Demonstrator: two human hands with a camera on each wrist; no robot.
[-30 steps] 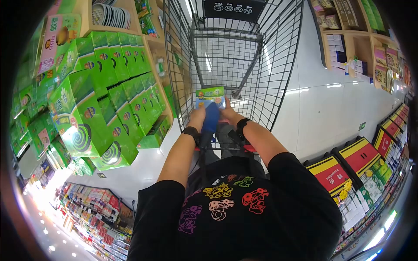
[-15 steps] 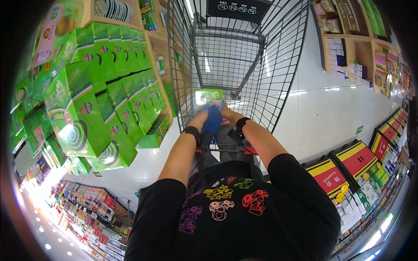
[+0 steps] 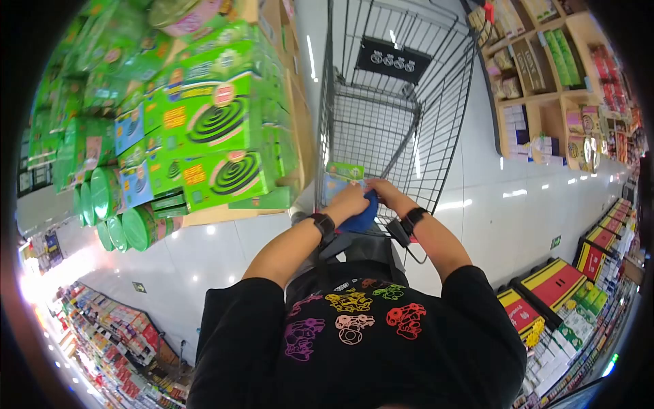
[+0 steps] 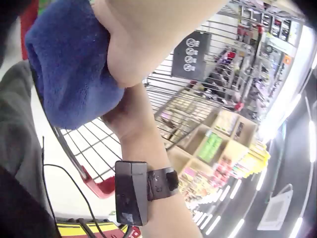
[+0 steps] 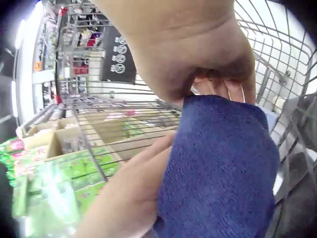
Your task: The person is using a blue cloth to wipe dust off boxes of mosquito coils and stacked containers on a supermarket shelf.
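Note:
A blue plush cloth (image 3: 363, 215) hangs in front of me at the near end of the shopping cart. My left hand (image 3: 349, 200) grips it from the left, and its fingertips come close to the other hand. The right hand (image 3: 383, 192) holds the cloth's upper edge; in the right wrist view its curled fingers (image 5: 235, 90) show right at that edge. Seen from the left wrist, the cloth (image 4: 74, 64) bulges below the left hand (image 4: 133, 44). Just past both hands, a green and light-blue box (image 3: 345, 172) is partly hidden by them.
The wire shopping cart (image 3: 443, 136) stands ahead, with a black sign panel (image 3: 393, 60) inside. Green mosquito-coil boxes (image 3: 218, 116) are stacked close on the left. Wooden shelves (image 3: 545, 112) stand at the right, and red-yellow promotion bins (image 3: 545, 286) at the lower right.
The view has turned, so the cart now appears farther right and the green stack larger. My hands have drawn closer together, and the blue cloth now hangs under them rather than standing between them.

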